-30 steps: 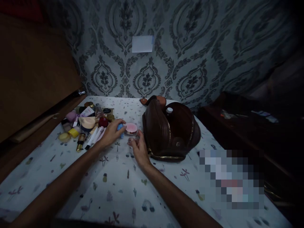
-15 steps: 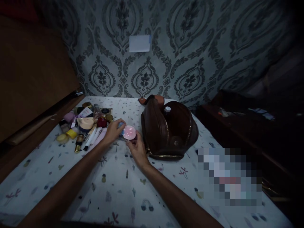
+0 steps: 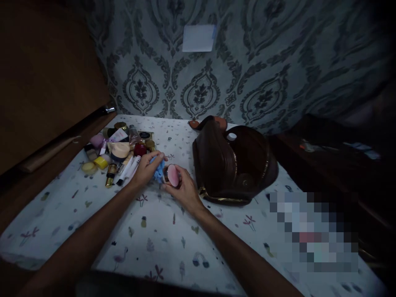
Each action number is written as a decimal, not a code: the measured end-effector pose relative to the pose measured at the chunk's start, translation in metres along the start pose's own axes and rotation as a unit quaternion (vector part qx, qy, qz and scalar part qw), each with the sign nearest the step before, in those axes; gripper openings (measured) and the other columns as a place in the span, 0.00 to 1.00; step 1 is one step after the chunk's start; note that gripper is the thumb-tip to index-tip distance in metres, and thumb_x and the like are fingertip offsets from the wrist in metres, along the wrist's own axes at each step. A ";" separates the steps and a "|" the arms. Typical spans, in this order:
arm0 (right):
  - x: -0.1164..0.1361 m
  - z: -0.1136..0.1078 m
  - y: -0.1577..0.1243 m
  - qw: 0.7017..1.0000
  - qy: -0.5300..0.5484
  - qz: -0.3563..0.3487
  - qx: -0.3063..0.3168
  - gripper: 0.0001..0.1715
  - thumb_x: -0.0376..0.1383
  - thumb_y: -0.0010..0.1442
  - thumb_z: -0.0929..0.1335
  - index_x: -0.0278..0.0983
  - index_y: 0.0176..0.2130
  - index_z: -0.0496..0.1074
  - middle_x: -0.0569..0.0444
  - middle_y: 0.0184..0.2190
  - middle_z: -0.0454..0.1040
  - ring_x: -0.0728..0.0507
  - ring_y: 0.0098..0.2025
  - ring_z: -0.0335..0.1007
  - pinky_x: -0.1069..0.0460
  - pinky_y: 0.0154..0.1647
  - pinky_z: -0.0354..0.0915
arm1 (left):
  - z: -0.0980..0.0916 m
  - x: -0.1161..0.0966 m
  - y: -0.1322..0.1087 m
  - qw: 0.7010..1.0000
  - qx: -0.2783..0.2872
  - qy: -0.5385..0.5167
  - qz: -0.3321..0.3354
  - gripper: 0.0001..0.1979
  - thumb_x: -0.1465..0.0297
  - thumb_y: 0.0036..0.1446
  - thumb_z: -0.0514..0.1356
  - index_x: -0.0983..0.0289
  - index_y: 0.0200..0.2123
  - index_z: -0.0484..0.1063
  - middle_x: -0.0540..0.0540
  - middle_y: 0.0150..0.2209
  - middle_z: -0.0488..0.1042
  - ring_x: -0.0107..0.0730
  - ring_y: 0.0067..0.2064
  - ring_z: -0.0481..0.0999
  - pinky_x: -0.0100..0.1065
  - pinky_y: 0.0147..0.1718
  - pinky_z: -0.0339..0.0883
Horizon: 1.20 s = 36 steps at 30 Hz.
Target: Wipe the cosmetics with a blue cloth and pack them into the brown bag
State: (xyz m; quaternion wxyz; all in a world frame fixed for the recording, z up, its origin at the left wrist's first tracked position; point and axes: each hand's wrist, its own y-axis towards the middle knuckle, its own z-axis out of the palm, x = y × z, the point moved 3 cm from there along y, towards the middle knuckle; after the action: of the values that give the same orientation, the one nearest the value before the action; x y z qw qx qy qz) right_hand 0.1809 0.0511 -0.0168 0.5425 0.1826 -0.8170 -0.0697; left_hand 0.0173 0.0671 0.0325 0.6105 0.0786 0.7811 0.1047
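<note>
My right hand (image 3: 182,190) holds a round pink compact (image 3: 173,175), tilted up on its edge just above the patterned white cloth (image 3: 161,243). My left hand (image 3: 145,169) is closed on a small blue item (image 3: 158,168) right beside the compact; the two hands nearly touch. An open brown leather bag (image 3: 235,165) with a gold zipper lies just right of my right hand, a white-capped bottle (image 3: 231,136) showing inside it.
A heap of cosmetics (image 3: 119,150), with tubes, jars and lipsticks, lies left of my left hand. A brown wooden panel (image 3: 46,95) rises at the left. Patterned wallpaper with a white card (image 3: 198,38) stands behind. Dark furniture (image 3: 334,156) is on the right.
My right hand picked the pink compact up off the cloth and tipped it on edge. My left hand lifted the blue item toward it. The view shifted slightly.
</note>
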 end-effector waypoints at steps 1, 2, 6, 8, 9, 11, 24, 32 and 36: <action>0.000 0.001 0.000 1.000 -0.003 -0.006 0.007 0.40 0.41 0.48 0.77 0.39 0.59 0.67 0.46 0.53 0.73 0.37 0.55 0.70 0.41 0.59 0.66 | -0.001 -0.002 0.000 0.999 -0.021 0.025 0.018 0.21 0.52 0.61 0.54 0.63 0.33 0.74 0.48 0.24 0.68 0.30 0.27 0.67 0.30 0.27 0.61; 0.000 0.002 -0.001 1.000 -0.008 -0.012 0.016 0.41 0.41 0.47 0.77 0.39 0.58 0.67 0.46 0.53 0.73 0.36 0.55 0.70 0.41 0.59 0.66 | -0.001 -0.005 -0.001 0.998 -0.028 0.050 0.038 0.20 0.53 0.62 0.53 0.63 0.35 0.74 0.49 0.26 0.70 0.31 0.29 0.69 0.31 0.30 0.62; -0.001 0.005 -0.002 0.998 -0.014 -0.044 0.052 0.44 0.40 0.44 0.79 0.39 0.58 0.68 0.45 0.53 0.74 0.34 0.55 0.69 0.39 0.59 0.65 | 0.009 -0.012 -0.005 0.982 0.061 0.138 0.109 0.16 0.58 0.65 0.51 0.62 0.40 0.73 0.55 0.40 0.78 0.40 0.44 0.76 0.37 0.46 0.67; -0.004 0.006 -0.001 0.998 0.004 -0.036 0.053 0.44 0.40 0.43 0.79 0.39 0.58 0.68 0.45 0.53 0.74 0.35 0.55 0.70 0.40 0.57 0.66 | 0.013 -0.011 -0.007 0.977 0.078 0.160 0.117 0.16 0.60 0.66 0.50 0.63 0.44 0.73 0.57 0.44 0.78 0.42 0.48 0.76 0.39 0.50 0.66; -0.006 0.006 0.000 0.998 0.015 -0.024 0.050 0.44 0.40 0.43 0.79 0.40 0.58 0.68 0.46 0.53 0.74 0.35 0.54 0.70 0.40 0.56 0.67 | 0.013 -0.010 -0.008 0.976 0.074 0.165 0.119 0.16 0.61 0.66 0.50 0.63 0.45 0.73 0.58 0.46 0.78 0.42 0.49 0.76 0.40 0.51 0.66; -0.009 0.007 0.001 0.998 0.042 0.004 0.037 0.42 0.41 0.43 0.78 0.40 0.56 0.69 0.47 0.52 0.74 0.37 0.52 0.71 0.41 0.55 0.68 | 0.015 -0.007 -0.009 0.976 0.064 0.165 0.129 0.16 0.62 0.66 0.49 0.63 0.47 0.73 0.58 0.47 0.78 0.43 0.50 0.76 0.40 0.52 0.66; -0.010 0.000 0.004 0.961 0.261 0.071 0.054 0.44 0.44 0.42 0.80 0.42 0.57 0.68 0.49 0.53 0.71 0.39 0.52 0.71 0.43 0.55 0.69 | 0.014 -0.005 -0.011 0.993 0.102 0.030 0.049 0.21 0.58 0.63 0.55 0.62 0.55 0.67 0.54 0.43 0.76 0.40 0.46 0.75 0.37 0.46 0.66; -0.017 0.008 0.000 0.969 0.228 0.007 0.098 0.49 0.44 0.44 0.80 0.47 0.62 0.66 0.48 0.59 0.60 0.37 0.61 0.64 0.44 0.54 0.73 | 0.015 0.003 -0.004 0.997 0.055 -0.033 -0.038 0.15 0.56 0.58 0.56 0.62 0.35 0.70 0.51 0.33 0.72 0.37 0.39 0.72 0.35 0.41 0.66; -0.009 0.005 -0.005 0.991 0.096 -0.054 0.074 0.47 0.41 0.51 0.77 0.45 0.65 0.62 0.45 0.60 0.60 0.36 0.62 0.63 0.41 0.54 0.73 | 0.014 0.004 -0.004 0.999 0.027 0.018 -0.007 0.13 0.58 0.59 0.56 0.62 0.38 0.70 0.50 0.32 0.71 0.36 0.37 0.72 0.34 0.40 0.65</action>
State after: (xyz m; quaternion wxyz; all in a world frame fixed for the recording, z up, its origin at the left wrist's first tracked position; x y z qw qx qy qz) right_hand 0.1810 0.0490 -0.0280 0.5987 0.2720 -0.7531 -0.0207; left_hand 0.0299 0.0648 0.0247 0.5948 0.0876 0.7950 0.0806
